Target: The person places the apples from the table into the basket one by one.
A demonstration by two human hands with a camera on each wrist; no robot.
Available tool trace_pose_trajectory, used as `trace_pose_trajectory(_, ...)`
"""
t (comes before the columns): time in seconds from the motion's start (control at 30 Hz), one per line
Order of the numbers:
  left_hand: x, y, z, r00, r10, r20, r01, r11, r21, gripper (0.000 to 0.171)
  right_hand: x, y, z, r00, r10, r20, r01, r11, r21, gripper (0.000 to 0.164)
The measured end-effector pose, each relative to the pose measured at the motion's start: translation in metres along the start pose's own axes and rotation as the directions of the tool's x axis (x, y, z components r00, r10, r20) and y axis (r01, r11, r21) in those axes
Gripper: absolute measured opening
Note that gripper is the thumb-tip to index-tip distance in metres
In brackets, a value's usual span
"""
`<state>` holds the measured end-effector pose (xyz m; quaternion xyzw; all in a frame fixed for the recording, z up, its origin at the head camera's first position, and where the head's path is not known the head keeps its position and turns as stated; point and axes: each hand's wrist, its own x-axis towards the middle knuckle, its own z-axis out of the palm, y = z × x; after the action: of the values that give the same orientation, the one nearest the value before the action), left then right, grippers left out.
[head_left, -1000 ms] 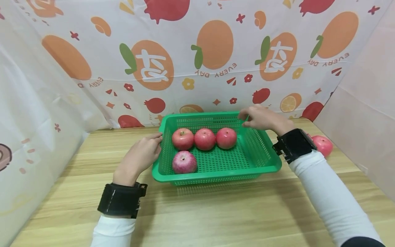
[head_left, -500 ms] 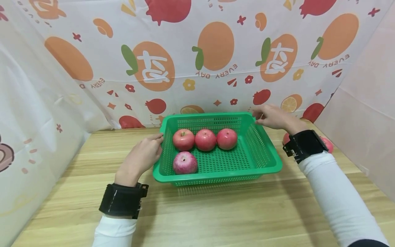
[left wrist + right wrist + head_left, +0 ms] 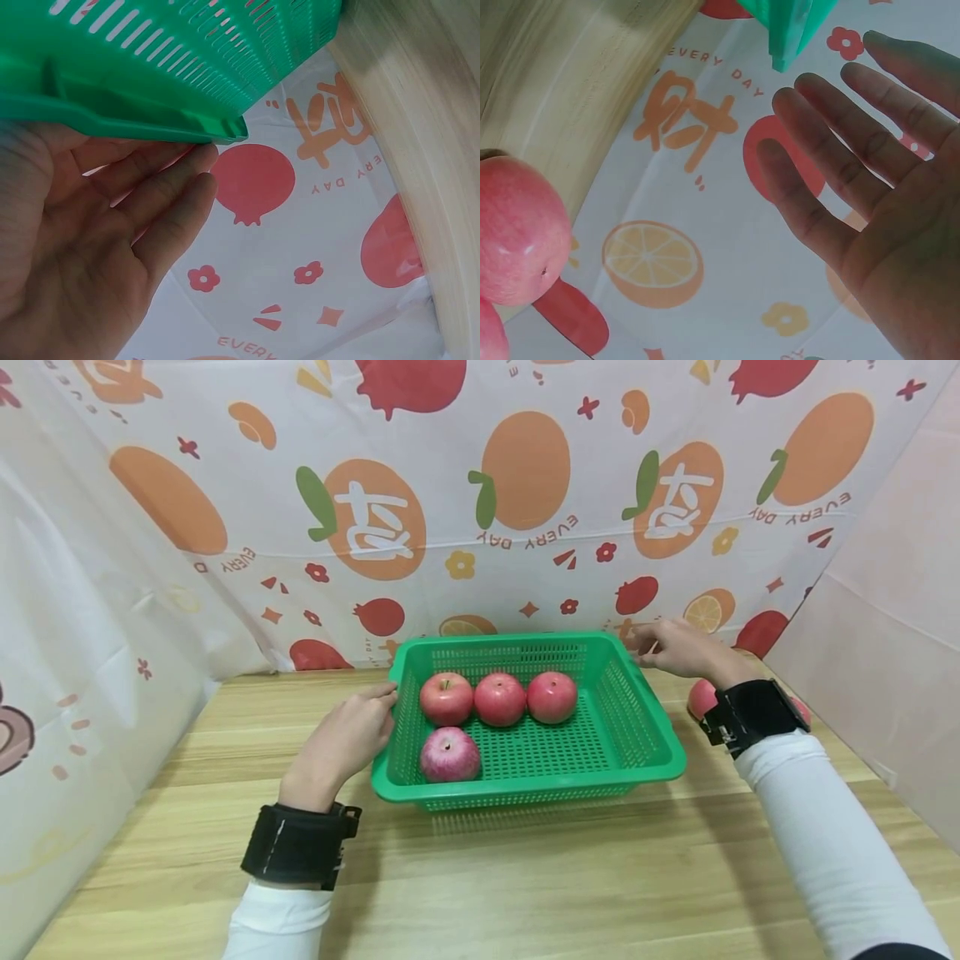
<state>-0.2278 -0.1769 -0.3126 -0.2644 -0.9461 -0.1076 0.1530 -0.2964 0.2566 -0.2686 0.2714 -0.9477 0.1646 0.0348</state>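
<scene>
A green slotted plastic basket stands on the table. Inside, a row of three red apples lies along the back, with a purplish, streaked apple at the front left. My left hand touches the basket's left rim from outside; in the left wrist view its fingers stretch along below the rim, relaxed. Beside the back right corner, my right hand holds nothing. Its fingers spread loosely in the right wrist view, a little apart from the basket's corner.
To the right of the basket, partly behind the right wrist, lie a red apple and another apple. A fruit-print cloth hangs behind the wooden table, with pale cloth along both sides.
My right hand has moved right, from above the basket's back right part to outside its rim. An apple on the table has come into view by the right wrist. The left hand stays.
</scene>
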Motion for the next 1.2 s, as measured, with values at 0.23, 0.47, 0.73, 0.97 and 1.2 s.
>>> trace_pose_trajectory(0.23, 0.0, 0.001, -0.002, 1.0, -0.001, -0.008, 0.001, 1.0, -0.003, 0.031, -0.002, 0.004, -0.001, 1.0, 0.027, -0.004, -0.027, 1.0, 0.003, 0.022)
trace_pose_trajectory(0.47, 0.0, 0.001, -0.003, 1.0, -0.008, 0.001, 0.008, 1.0, -0.008, 0.032, -0.007, 0.009, -0.002, 0.997, 0.077, 0.025, -0.077, 0.997, 0.012, 0.022)
trace_pose_trajectory(0.73, 0.001, 0.0, -0.002, 1.0, -0.001, -0.001, 0.001, 1.0, -0.015, 0.032, -0.013, 0.019, -0.004, 0.992, 0.114, 0.047, -0.115, 0.993, 0.021, 0.024)
trace_pose_trajectory(0.97, 0.0, 0.0, -0.001, 1.0, 0.003, -0.002, -0.003, 1.0, -0.023, 0.032, -0.019, 0.027, -0.005, 0.992, 0.12, 0.029, -0.121, 0.992, 0.02, 0.023)
trace_pose_trajectory(1.2, 0.001, -0.001, -0.001, 1.0, 0.006, 0.0, -0.005, 1.0, -0.027, 0.032, -0.023, 0.032, -0.003, 0.989, 0.147, 0.014, -0.148, 0.989, 0.011, 0.026)
